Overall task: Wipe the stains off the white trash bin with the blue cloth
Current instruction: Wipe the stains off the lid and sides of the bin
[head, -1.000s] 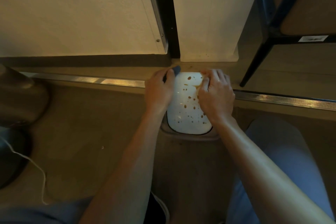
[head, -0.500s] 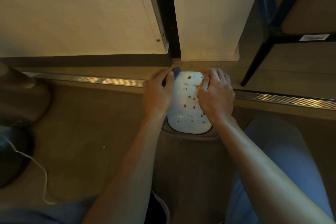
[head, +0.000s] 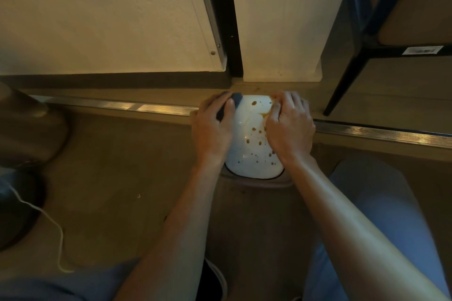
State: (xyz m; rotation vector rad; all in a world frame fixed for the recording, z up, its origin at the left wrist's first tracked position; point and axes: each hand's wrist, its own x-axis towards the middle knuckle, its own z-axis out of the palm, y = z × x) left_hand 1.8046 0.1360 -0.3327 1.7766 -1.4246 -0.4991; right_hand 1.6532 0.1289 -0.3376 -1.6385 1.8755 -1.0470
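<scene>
Little moved — left hand (head: 212, 127) still clutching half-hidden blue cloth (head: 231, 105), right hand (head: 289, 127) grip unclear, stained white trash bin (head: 252, 151).

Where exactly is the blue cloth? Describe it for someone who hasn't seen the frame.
Find the white plastic trash bin with brown stains on the tan floor, between the person's two hands. The left hand rests on its left side; the blue cloth is the dark bunched fabric poking out from under those fingers.

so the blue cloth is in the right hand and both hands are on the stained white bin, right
Not quite. The head view shows the blue cloth under the left hand, against the bin's left side. The right hand is bare and rests on the right side. Both hands are indeed on the white trash bin, which is spotted with brown stains.
</scene>
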